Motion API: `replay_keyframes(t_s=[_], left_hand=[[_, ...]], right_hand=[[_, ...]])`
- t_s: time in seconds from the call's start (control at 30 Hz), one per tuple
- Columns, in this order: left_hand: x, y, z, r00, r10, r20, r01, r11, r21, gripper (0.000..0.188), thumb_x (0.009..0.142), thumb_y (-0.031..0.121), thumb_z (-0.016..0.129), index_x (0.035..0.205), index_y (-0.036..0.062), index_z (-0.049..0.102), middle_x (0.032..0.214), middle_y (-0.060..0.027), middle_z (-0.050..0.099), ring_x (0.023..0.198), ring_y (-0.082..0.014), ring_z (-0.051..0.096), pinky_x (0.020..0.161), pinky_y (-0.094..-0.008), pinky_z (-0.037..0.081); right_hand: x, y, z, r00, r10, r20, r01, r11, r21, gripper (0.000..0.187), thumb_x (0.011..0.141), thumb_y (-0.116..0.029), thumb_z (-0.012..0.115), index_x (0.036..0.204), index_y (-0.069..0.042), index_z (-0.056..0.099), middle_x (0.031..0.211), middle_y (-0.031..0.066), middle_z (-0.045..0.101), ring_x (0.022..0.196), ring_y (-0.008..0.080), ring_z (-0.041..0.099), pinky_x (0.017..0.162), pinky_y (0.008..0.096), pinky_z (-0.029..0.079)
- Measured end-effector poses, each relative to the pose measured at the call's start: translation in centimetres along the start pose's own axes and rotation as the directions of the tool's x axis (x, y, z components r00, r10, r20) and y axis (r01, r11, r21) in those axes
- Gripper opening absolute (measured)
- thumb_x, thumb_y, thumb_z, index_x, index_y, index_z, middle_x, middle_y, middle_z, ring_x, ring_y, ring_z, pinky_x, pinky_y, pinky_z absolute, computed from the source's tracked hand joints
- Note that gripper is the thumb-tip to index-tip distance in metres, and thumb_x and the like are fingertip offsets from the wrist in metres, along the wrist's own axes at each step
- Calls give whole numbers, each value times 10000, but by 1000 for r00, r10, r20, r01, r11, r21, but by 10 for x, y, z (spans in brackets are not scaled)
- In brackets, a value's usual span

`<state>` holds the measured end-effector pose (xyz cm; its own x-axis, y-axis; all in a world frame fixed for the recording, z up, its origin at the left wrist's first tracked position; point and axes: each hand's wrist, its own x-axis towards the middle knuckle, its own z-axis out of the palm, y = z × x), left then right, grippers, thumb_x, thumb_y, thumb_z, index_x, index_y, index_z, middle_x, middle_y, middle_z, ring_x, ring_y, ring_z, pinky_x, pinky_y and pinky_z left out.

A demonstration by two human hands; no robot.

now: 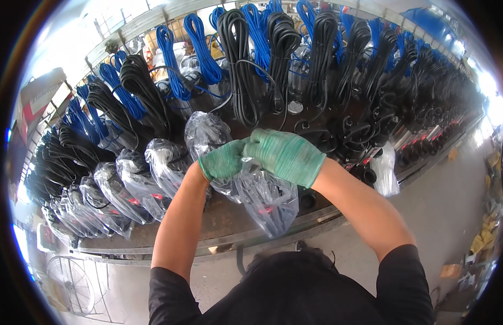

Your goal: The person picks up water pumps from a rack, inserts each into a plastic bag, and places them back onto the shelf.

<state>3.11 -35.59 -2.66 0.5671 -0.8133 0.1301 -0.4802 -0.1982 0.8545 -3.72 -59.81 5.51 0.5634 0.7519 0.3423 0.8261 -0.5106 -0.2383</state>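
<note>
A clear plastic bag [268, 197] hangs over the front of the bench, with something dark and a red patch showing through it. My left hand [224, 158], in a green knit glove, is closed at the upper end of this bag. Beside it, touching, my right hand [286, 154] wears a matching glove, its fingers also closed on the gathered plastic. The fingertips meet and partly hide each other. Just beyond my left hand stands another bagged item [205, 131]. What exactly the bag contains is blurred by the plastic.
Bagged dark items [127, 187] line the bench [219, 222] on the left. Coiled black cables [238, 70] and blue cables [200, 49] stand in rows behind. Unbagged black machine parts [365, 141] fill the right, near a loose plastic bag [385, 170]. A fan [71, 284] stands lower left.
</note>
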Motion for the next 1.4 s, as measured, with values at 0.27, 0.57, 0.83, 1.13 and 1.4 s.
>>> replay_keyframes(t_s=[0.27, 0.57, 0.83, 1.13, 1.4], left_hand=[[-22, 20, 50, 958, -69, -280, -35, 936, -350, 565, 981, 239, 673, 1453, -34, 525, 1411, -104, 576, 1319, -216, 502, 1088, -365, 421], [-20, 7, 81, 832, -1, -555, -106, 981, -161, 542, 1059, 427, 559, 1346, -29, 614, 1295, -116, 649, 1209, -213, 602, 1061, -358, 454], [-15, 21, 68, 882, 59, -467, -95, 994, -55, 590, 1060, 478, 557, 1361, -28, 603, 1283, -113, 663, 1212, -207, 609, 1066, -357, 457], [-29, -3, 73, 867, -71, -493, -66, 965, -255, 609, 1046, 462, 597, 1408, -26, 565, 1315, -120, 664, 1226, -210, 611, 1076, -365, 464], [-28, -13, 90, 780, -10, -626, -88, 988, -126, 560, 1060, 370, 594, 1448, -30, 536, 1306, -100, 673, 1216, -189, 613, 1072, -354, 467]], right_hand=[[-16, 6, 36, 674, 698, 242, -502, 192, 843, 216, 964, -198, 722, 869, -5, 695, 718, 27, 649, 601, 124, 619, 534, 295, 486], [-80, -10, 27, 915, 208, -347, -133, 964, 230, 325, 887, -150, 731, 1193, -64, 659, 1139, 157, 694, 968, 342, 706, 796, 390, 586], [-85, -35, 74, 881, 467, 80, -436, 732, 523, 219, 969, -161, 671, 1135, -20, 656, 997, 126, 710, 783, 203, 722, 656, 335, 593], [-41, -26, 76, 821, 138, -554, 74, 936, 344, 161, 970, -86, 712, 1115, -58, 650, 822, 7, 683, 726, 122, 697, 560, 323, 531], [-33, -24, 71, 643, 766, 11, -117, 85, 989, 148, 961, -53, 692, 1083, -20, 615, 836, 70, 703, 792, 125, 713, 672, 339, 577]])
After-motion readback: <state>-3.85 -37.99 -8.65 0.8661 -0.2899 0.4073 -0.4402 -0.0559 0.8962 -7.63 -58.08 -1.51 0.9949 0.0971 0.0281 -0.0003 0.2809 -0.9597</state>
